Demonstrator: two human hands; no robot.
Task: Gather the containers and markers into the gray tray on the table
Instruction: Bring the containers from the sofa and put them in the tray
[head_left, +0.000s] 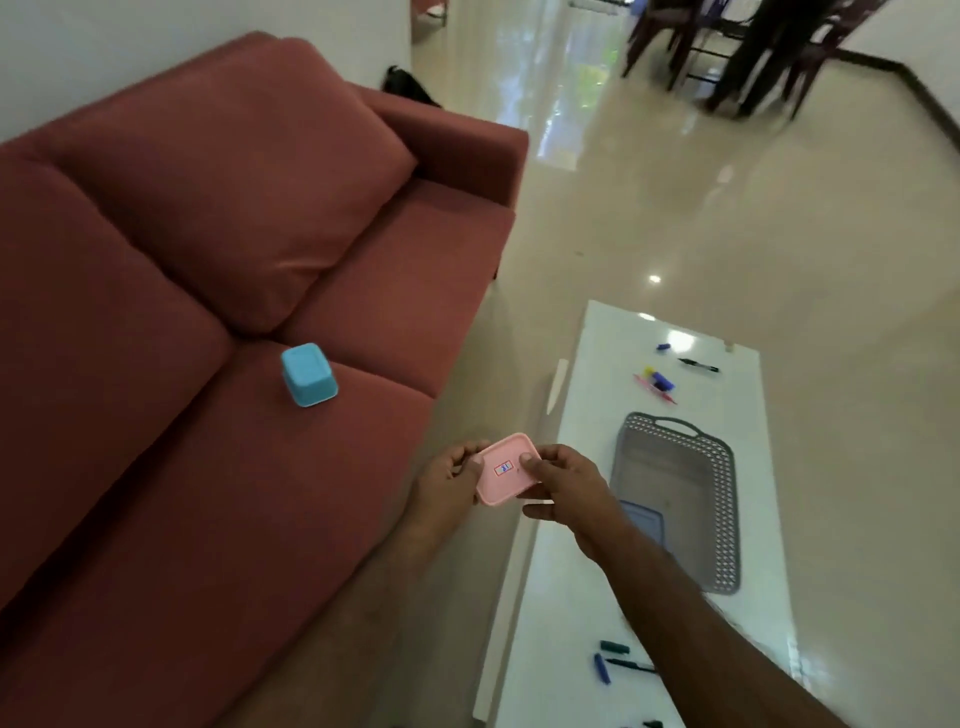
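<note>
Both hands hold a pink container (505, 470) with a small sticker on its lid, in the gap between the sofa and the table. My left hand (447, 483) grips its left side and my right hand (563, 486) grips its right side, thumb on top. The gray perforated tray (722, 499) lies on the white table, with a blue lid (644, 522) inside, partly hidden by my right forearm. A blue container (309, 374) sits upside down on the sofa seat. Markers lie at the table's far end (698, 365) and near end (615, 660).
The red sofa (208, 312) fills the left side. The white glossy table (571, 597) runs along the right. A small cluster of colored markers and caps (657, 384) lies beyond the tray. Dark chairs (727, 47) stand on the far tiled floor.
</note>
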